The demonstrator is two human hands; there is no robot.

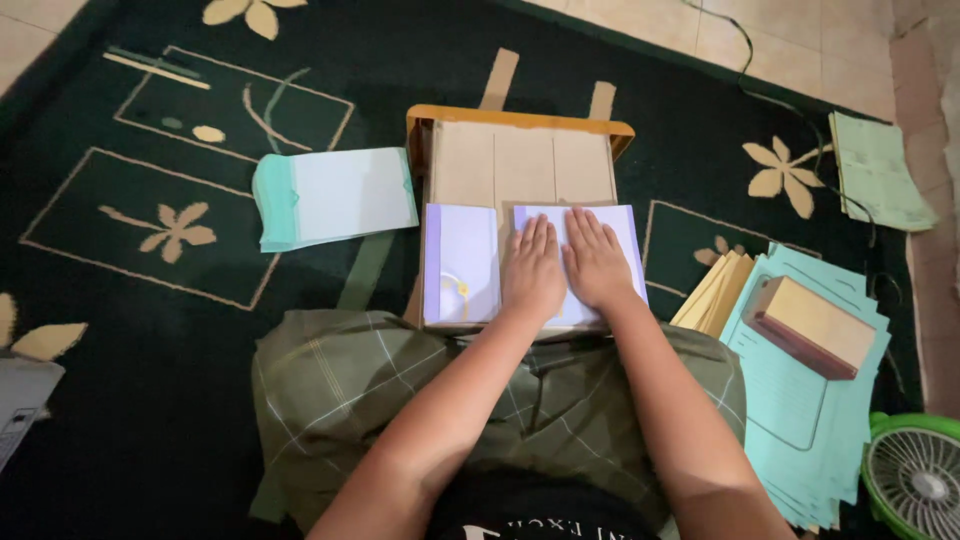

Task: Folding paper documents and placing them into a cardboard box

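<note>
Seen from the head camera, left to right: a pale stack of paper with mint-green edging (335, 197) is laid on the dark floral carpet (120, 400), well apart from the work; a low wooden board (520, 160) is set before the knees, and two lilac-edged folded sheets are placed on its near part. The left sheet (460, 265) lies untouched; the right sheet (585, 260) is pressed flat under both hands. The left hand (533, 268) and the right hand (595, 262) are laid side by side, palms down, fingers extended and together, clamped on nothing. For a clean crease, it is judged that pressure is best kept even and the sheet's edges kept square to the board's rim. To the right, a brown block (812, 325) is rested on a stack of mint-green sheets (790, 420); a green fan (915, 470) is seen at the corner. Open carpet is left at the far left; the right side is crowded.
</note>
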